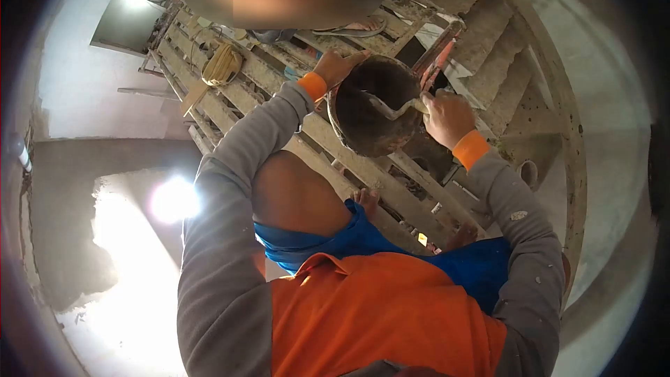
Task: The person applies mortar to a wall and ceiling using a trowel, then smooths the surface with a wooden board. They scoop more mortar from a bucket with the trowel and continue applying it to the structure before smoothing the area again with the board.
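Observation:
My left hand is closed over the far-left rim of a dirty, mortar-stained bucket, which tips so its mouth faces me. In my right hand, at the bucket's right side, is the handle of a trowel. The trowel's bent metal neck reaches into the bucket, and its blade is hard to make out in the dark inside. How much the bucket contains cannot be seen clearly.
Gapped wooden planks form the platform under my bare feet. A coiled yellowish strap lies on the left planks. Another person's sandalled foot is at the far side. Concrete stairs rise at right; a bright light shines at left.

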`<state>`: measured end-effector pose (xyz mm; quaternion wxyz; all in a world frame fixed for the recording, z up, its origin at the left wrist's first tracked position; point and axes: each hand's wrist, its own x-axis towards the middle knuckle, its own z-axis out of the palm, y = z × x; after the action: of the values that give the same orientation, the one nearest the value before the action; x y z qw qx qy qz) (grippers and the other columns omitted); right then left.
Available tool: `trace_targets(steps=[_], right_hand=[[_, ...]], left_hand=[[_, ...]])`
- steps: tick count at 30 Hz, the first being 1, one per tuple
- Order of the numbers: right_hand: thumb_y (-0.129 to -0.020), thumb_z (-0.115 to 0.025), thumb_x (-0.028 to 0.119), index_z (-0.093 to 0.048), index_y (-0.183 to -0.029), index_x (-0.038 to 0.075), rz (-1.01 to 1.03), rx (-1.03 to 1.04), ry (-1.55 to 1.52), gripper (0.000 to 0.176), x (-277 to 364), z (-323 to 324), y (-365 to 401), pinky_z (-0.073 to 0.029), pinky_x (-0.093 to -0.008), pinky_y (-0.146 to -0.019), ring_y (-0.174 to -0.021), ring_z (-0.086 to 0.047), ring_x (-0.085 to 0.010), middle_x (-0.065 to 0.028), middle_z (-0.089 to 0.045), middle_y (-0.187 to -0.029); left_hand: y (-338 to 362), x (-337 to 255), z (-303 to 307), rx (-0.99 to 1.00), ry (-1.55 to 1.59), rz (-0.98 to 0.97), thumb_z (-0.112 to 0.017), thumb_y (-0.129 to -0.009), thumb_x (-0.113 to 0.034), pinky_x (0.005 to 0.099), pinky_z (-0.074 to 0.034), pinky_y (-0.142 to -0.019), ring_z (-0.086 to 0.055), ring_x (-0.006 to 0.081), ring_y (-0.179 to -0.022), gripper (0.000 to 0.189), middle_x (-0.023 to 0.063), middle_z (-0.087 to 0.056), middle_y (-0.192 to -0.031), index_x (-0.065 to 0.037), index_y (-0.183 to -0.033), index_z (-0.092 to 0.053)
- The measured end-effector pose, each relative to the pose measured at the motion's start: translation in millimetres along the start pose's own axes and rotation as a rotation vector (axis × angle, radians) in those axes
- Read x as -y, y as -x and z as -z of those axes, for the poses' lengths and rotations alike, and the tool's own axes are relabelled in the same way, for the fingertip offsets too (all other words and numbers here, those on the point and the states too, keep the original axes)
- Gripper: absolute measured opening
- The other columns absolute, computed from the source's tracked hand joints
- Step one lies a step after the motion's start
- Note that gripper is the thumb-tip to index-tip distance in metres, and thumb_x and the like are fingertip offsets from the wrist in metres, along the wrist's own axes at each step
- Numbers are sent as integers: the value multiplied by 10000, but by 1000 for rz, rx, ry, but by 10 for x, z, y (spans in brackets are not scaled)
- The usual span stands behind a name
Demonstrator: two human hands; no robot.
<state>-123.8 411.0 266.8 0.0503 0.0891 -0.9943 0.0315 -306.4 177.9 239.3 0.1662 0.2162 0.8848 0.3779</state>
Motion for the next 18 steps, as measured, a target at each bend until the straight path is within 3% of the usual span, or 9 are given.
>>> trace_targets(steps=[2,4,6,8,11,14,18], right_hand=[[-706,-638,184,-586,-974,96,-17,40,18,287,-52,85,-26,-487,-367,-600,-687,-605,-247,-102,-588,-776],[-721,-602,147,-583,-949,78,-48,49,70,239,-81,89,-69,-482,-371,-592,-685,-605,-235,-89,-589,-751],[-734,-578,131,-583,-942,69,-102,-17,65,217,-79,85,-86,-474,-368,-597,-691,-602,-226,-81,-589,-738],[-737,-562,125,-578,-946,65,-26,-114,131,218,40,80,-114,-462,-354,-607,-694,-594,-225,-89,-586,-743],[-725,-545,128,-559,-954,58,84,-194,201,240,346,-42,-63,-430,-317,-608,-707,-563,-207,-86,-554,-769],[-736,-550,175,-553,-876,47,130,-179,294,190,515,-54,-26,-438,-345,-598,-685,-559,-211,-75,-548,-749],[-759,-529,197,-540,-839,39,269,-17,451,177,714,-109,212,-443,-361,-584,-672,-552,-214,-68,-538,-722]], left_hand=[[103,-299,124,109,13,279,-572,-840,-397,295,-440,-662,-526,152,-657,394,80,-608,-768,-44,-1001,-641],[-131,283,10,63,-86,150,-591,-810,-451,299,-436,-635,-512,148,-632,439,81,-571,-700,-44,-961,-653],[-177,382,-15,40,-104,155,-601,-792,-488,303,-433,-617,-503,149,-612,467,86,-541,-641,-43,-921,-664],[-44,-30,52,43,-40,292,-601,-786,-507,308,-432,-608,-501,155,-597,480,98,-517,-594,-42,-880,-674],[91,-283,21,78,-65,-108,-570,-768,-573,338,-447,-521,-574,241,-536,590,144,-589,-583,11,-765,-655],[-47,42,-99,52,-130,-378,-574,-763,-576,338,-431,-505,-567,218,-517,585,140,-560,-544,4,-752,-653],[-41,-76,-142,198,-168,-131,-582,-781,-536,325,-416,-512,-515,160,-506,518,121,-532,-524,-24,-777,-660]])
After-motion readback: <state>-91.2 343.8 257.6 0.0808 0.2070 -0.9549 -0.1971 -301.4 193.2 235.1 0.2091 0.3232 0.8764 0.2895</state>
